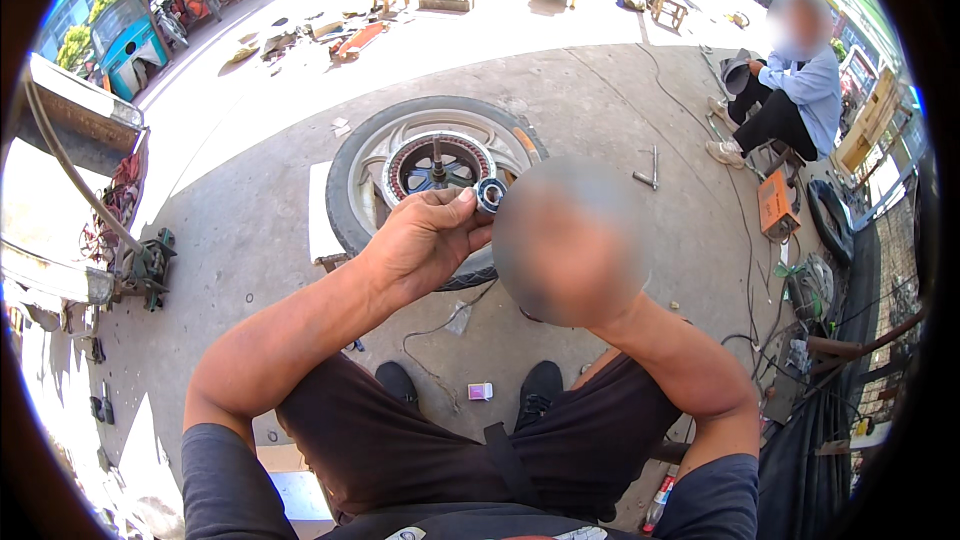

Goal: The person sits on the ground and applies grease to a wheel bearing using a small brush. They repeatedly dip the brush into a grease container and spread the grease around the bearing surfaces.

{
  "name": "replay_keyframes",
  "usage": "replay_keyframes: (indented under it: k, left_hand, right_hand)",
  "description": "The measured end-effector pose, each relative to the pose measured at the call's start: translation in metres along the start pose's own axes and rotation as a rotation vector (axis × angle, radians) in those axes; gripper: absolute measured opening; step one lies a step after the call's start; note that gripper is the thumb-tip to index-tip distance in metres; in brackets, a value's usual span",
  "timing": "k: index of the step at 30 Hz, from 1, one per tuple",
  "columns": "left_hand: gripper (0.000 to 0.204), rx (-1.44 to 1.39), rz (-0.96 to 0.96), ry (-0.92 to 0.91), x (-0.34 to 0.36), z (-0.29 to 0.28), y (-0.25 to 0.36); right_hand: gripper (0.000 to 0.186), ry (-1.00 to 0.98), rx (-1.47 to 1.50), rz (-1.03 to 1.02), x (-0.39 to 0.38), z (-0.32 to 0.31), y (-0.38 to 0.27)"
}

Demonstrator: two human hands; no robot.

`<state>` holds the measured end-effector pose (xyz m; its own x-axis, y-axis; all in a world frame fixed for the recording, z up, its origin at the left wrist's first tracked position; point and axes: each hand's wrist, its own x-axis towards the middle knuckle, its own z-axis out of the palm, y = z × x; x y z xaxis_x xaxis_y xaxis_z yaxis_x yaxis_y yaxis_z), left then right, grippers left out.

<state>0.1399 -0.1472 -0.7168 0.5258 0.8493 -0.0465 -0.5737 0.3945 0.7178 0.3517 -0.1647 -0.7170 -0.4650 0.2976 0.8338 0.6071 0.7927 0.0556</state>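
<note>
My left hand (pixel 425 240) is raised over the near side of the wheel, thumb and fingers closed on a small ring-shaped ball bearing (pixel 490 196). Its round face and dark centre hole are tilted up toward me. My right hand (pixel 575 250) is lifted just right of the bearing. A round blur covers it, so its fingers and anything in them cannot be made out. Below both hands a motor wheel (pixel 345 165) with a black tyre lies flat, its hub open at the top. A metal axle (pixel 437 153) stands upright in the hub's middle.
A small pink-and-white box (pixel 480 392) and a thin cable (pixel 412 342) lie near my shoes. A T-shaped wrench (pixel 652 170) rests right of the wheel. A person (pixel 800 90) sits at the far right by an orange box (pixel 776 205). A bench vise (pixel 150 265) stands left.
</note>
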Motion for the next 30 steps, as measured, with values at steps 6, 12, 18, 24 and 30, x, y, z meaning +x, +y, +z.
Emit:
replay_keyframes:
  k: [6, 12, 18, 24, 30]
  left_hand:
    - [0.028, 0.012, 0.028, 0.018, -0.003, 0.001, 0.001]
    - [0.026, 0.05, 0.025, -0.018, -0.006, 0.003, 0.003]
    - [0.026, 0.063, 0.017, -0.019, -0.006, 0.004, 0.005]
    - [0.027, 0.036, 0.006, -0.004, -0.004, 0.002, 0.005]
    - [0.028, 0.019, 0.014, -0.005, -0.001, -0.002, 0.002]
  right_hand:
    - [0.017, 0.058, 0.135, 0.15, -0.001, -0.001, 0.001]
    - [0.015, 0.04, 0.27, 0.251, 0.013, -0.005, 0.007]
    - [0.015, 0.028, 0.261, 0.213, 0.017, -0.004, 0.005]
    - [0.016, 0.034, 0.237, 0.133, 0.013, 0.0, 0.007]
    - [0.017, 0.006, 0.254, 0.133, 0.006, 0.002, 0.006]
